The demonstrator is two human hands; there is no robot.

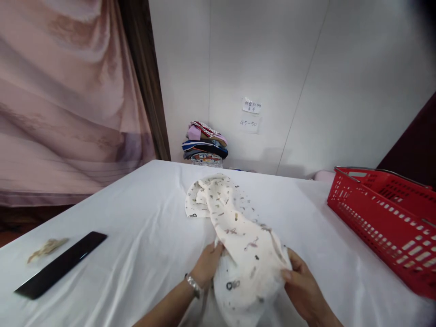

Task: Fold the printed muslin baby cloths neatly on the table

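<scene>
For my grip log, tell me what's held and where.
A white patterned cloth: the left hand grips its left edge, the right hand its right edge.

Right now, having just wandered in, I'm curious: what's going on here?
A person has a rumpled white printed cloth in both hands over a white-covered table. The left hand is at one edge of it, the right hand at the opposite edge, while its far end lies bunched on the table. A red basket stands to the right, and a dark flat strip lies to the left.
</scene>
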